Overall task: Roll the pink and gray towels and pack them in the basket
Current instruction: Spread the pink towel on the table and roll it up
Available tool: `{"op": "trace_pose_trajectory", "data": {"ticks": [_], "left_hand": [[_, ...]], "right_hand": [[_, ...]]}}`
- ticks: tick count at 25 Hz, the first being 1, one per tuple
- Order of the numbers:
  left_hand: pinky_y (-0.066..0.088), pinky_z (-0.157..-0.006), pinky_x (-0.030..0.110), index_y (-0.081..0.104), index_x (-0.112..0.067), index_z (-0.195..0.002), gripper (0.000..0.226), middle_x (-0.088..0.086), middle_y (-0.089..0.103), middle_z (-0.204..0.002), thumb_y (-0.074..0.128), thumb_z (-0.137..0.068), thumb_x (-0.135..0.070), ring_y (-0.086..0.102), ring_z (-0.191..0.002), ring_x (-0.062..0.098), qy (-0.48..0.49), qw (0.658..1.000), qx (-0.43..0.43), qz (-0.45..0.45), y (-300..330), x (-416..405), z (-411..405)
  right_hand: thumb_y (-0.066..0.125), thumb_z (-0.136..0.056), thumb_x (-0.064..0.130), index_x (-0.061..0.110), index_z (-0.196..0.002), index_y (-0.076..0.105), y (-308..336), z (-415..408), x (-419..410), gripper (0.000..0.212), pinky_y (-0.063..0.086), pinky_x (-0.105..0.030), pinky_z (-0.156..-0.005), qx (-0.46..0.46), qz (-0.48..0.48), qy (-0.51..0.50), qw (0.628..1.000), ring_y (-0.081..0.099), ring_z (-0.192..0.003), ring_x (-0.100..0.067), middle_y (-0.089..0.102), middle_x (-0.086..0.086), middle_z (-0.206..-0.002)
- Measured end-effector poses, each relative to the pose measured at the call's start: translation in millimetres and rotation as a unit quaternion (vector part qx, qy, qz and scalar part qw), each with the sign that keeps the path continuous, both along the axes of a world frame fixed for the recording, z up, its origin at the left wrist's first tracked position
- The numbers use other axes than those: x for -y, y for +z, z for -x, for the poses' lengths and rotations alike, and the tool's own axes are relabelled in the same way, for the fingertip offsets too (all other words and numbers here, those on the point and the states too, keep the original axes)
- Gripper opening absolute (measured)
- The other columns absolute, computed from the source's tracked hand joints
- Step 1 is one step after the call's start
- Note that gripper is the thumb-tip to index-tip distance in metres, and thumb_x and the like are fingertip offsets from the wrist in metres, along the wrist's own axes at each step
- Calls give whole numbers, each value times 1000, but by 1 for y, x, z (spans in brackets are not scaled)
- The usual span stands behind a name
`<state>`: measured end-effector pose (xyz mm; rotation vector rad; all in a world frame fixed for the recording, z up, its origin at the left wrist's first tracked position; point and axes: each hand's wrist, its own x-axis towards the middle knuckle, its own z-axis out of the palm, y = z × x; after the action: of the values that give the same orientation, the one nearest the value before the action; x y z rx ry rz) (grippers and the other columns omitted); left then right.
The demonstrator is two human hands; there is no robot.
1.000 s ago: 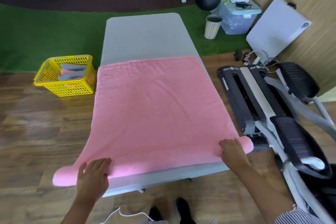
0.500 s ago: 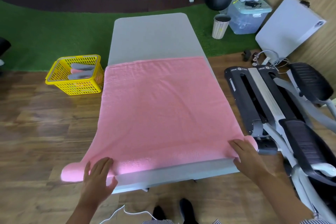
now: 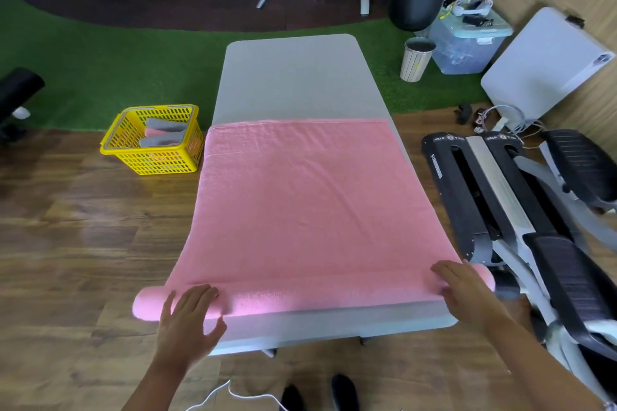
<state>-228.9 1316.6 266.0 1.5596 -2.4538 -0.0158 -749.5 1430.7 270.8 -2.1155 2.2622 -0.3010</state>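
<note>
A pink towel [image 3: 300,203] lies spread over the near half of a grey table [image 3: 293,77]. Its near edge is wound into a thin roll that overhangs both sides of the table. My left hand [image 3: 188,317] presses flat on the roll's left part, fingers straight. My right hand [image 3: 462,287] presses flat on the roll's right end. A yellow basket [image 3: 130,157] stands on the floor left of the table. It holds rolled grey towels [image 3: 163,125] and a rolled pink one.
A black and grey exercise machine [image 3: 500,210] stands close along the table's right side. A bin [image 3: 415,58], a plastic storage box [image 3: 467,43] and a folded white table [image 3: 547,67] are at the back right. Wooden floor lies to the left.
Both hands have pushed the roll a little further up the table, so it is slightly thicker. The head camera has shifted and the basket now appears further right.
</note>
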Motion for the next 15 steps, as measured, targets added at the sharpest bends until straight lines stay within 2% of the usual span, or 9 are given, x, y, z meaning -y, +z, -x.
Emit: {"op": "trace_pose_trajectory", "data": {"ticks": [2,4,5,7,8,10,13,15], "left_hand": [[33,-100,50,60,-17,-112,54,4,67,-110,69,-61,-32,57,-106,18,-14,1000,13,-4,-2,-1,-2],[42,-92,52,57,-18,-113,71,5,69,-107,86,-49,-12,66,-97,22,5,999,8,-34,-1,-1,-1],[45,-87,52,59,-18,-111,66,4,70,-104,85,-51,-10,68,-92,23,11,999,2,-37,2,-1,1],[48,-79,48,67,-18,-104,37,0,72,-97,63,-68,-24,70,-84,21,19,999,-3,-30,12,-1,5],[49,-76,47,70,-18,-99,37,-4,72,-93,50,-70,-30,70,-80,19,22,999,4,-39,17,0,7],[50,-72,47,69,-21,-96,42,-8,72,-90,40,-69,-33,70,-78,16,14,999,7,-45,22,2,7],[50,-81,55,63,-21,-107,44,-3,68,-107,41,-71,-35,66,-95,19,33,998,3,-59,19,5,2],[45,-90,58,63,-18,-108,47,-1,67,-109,42,-71,-39,61,-101,19,56,997,3,-59,14,2,-4]], "right_hand": [[79,-47,-6,6,-99,67,-5,-2,-7,55,47,-55,-87,23,-2,2,1000,62,-92,-24,67,-6,-97],[79,-49,-5,5,-99,68,-7,-4,-11,52,46,-56,-89,38,-16,-9,999,63,-90,-24,68,-6,-94],[79,-49,-6,5,-96,69,-8,-4,-10,49,47,-55,-88,36,-21,-18,999,65,-86,-26,69,-6,-92],[73,-56,-8,6,-94,70,-5,-2,-4,40,48,-51,-88,43,-56,-36,997,66,-83,-29,70,-7,-88],[68,-61,-8,5,-95,70,-2,-1,0,36,47,-48,-90,50,-80,-48,994,66,-85,-30,70,-7,-90],[61,-69,-6,5,-99,69,5,-1,5,33,45,-44,-93,52,-122,-60,989,63,-91,-31,69,-8,-95],[69,-61,-8,5,-96,67,6,1,4,37,50,-48,-83,42,-46,-47,997,62,-85,-33,67,-9,-94],[68,-68,-1,4,-96,66,5,-1,0,28,51,-49,-80,42,18,-86,995,60,-85,-33,66,-9,-95]]}}
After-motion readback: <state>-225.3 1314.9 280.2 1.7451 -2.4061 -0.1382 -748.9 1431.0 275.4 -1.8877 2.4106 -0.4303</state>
